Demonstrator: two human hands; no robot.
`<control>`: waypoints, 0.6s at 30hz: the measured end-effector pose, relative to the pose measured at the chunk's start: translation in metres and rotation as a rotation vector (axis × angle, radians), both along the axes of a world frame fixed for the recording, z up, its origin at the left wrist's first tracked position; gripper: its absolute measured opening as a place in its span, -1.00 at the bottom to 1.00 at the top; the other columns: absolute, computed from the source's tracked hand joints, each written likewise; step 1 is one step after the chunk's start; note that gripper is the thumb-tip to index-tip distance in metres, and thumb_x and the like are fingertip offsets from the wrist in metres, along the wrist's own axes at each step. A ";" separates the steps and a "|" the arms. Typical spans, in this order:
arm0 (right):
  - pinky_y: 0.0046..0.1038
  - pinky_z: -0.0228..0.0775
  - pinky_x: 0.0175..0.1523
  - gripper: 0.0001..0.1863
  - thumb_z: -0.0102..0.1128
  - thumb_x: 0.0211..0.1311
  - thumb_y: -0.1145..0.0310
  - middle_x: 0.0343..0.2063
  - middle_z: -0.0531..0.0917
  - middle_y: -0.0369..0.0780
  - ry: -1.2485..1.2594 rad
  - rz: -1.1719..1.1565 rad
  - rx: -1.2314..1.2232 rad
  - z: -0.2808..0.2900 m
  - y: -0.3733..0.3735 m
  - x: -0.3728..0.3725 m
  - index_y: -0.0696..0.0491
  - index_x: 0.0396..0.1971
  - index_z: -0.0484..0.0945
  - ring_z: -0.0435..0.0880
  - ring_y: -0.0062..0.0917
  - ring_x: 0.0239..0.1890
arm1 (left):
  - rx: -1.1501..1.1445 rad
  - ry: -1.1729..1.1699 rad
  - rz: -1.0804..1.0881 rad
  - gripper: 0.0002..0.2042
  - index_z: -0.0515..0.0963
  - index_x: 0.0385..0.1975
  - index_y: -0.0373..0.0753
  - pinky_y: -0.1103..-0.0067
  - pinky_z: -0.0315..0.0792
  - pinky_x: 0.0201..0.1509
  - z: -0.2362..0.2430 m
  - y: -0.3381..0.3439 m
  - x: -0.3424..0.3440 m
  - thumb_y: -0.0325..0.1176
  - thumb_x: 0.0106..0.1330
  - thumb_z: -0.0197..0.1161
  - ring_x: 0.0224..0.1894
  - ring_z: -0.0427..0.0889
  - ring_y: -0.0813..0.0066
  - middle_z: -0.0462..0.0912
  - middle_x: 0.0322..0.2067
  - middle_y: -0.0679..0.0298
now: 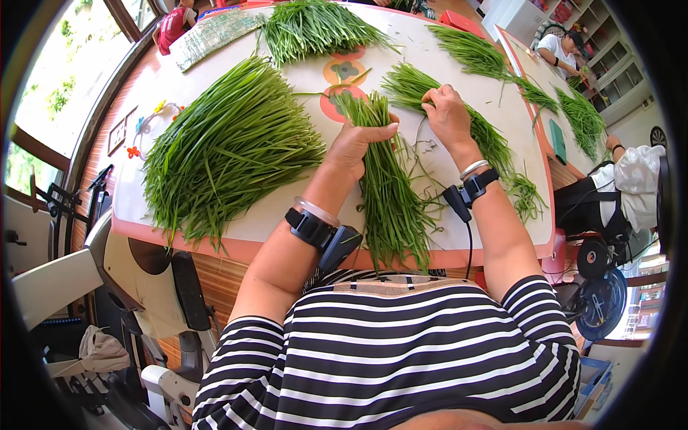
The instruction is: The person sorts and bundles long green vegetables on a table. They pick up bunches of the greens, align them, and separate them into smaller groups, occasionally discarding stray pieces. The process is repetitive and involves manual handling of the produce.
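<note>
My left hand (pixel 356 145) is wrapped round a bunch of long green garlic chives (pixel 390 193). The bunch's cut ends point to the far side of the table, and its leaf tips hang toward me over the near edge. My right hand (pixel 450 118) is closed in a pinch over a smaller, loose pile of chives (pixel 491 140) to the right. What lies between its fingertips is too small to make out. A thick heap of chives (pixel 233 147) spreads to the left of my left hand.
More chives (pixel 315 32) lie at the table's far side, with another pile (pixel 473 54) at far right. Loose leaves litter the white table (pixel 279 222). A person (pixel 562 54) handles chives at an adjoining table. Exercise equipment (pixel 143 279) stands at lower left.
</note>
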State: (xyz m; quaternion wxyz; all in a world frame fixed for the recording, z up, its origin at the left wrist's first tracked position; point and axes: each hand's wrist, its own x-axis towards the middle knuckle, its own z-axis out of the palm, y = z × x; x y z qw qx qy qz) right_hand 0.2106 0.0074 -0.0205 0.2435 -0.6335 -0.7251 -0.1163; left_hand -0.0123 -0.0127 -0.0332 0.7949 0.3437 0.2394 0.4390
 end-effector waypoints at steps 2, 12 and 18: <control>-0.26 0.44 -0.10 -0.90 0.24 0.07 0.40 -0.31 0.56 -0.19 0.051 0.034 0.064 -0.001 0.001 0.002 0.02 -0.38 0.57 0.55 -0.26 -0.20 | -0.018 -0.014 0.032 -0.77 0.51 -0.19 -0.29 0.55 0.52 -0.29 0.001 -0.001 0.002 -0.52 0.15 0.32 -0.38 0.61 0.45 0.61 -0.43 0.24; -0.29 0.42 -0.07 -0.85 0.25 0.03 0.46 -0.37 0.60 -0.21 0.120 0.059 -0.005 0.001 -0.001 0.008 0.01 -0.34 0.59 0.54 -0.27 -0.19 | 0.019 -0.044 -0.024 -0.79 0.48 -0.22 -0.27 0.53 0.53 -0.30 -0.003 0.002 -0.001 -0.45 0.18 0.31 -0.38 0.63 0.42 0.61 -0.44 0.23; -0.30 0.42 -0.06 -0.86 0.24 0.03 0.48 -0.28 0.58 -0.21 -0.002 0.052 -0.011 0.000 -0.006 0.007 0.00 -0.35 0.59 0.52 -0.26 -0.14 | 0.024 -0.033 -0.021 -0.79 0.48 -0.23 -0.26 0.54 0.52 -0.31 -0.001 0.001 -0.001 -0.45 0.17 0.32 -0.39 0.62 0.43 0.60 -0.44 0.23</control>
